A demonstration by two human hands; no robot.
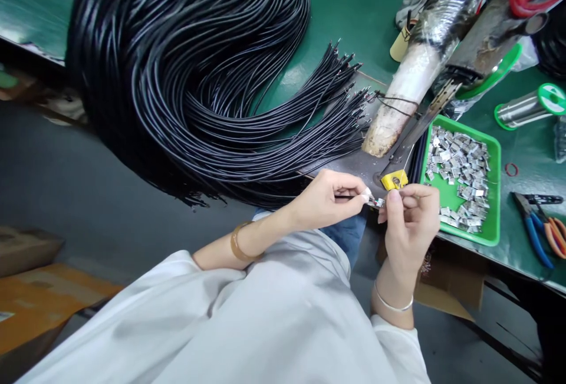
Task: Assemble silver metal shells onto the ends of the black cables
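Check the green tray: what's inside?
Inside the green tray: many loose, small metal parts, heaped unevenly around a bare green patch. Covered: the floor beneath the heaps and any lower pieces. The right hand blocks the tray's near-left corner.

Workshop, bundled black cables (150, 71), connector tray (496, 195), wire spool (522, 112), pliers (536, 239)
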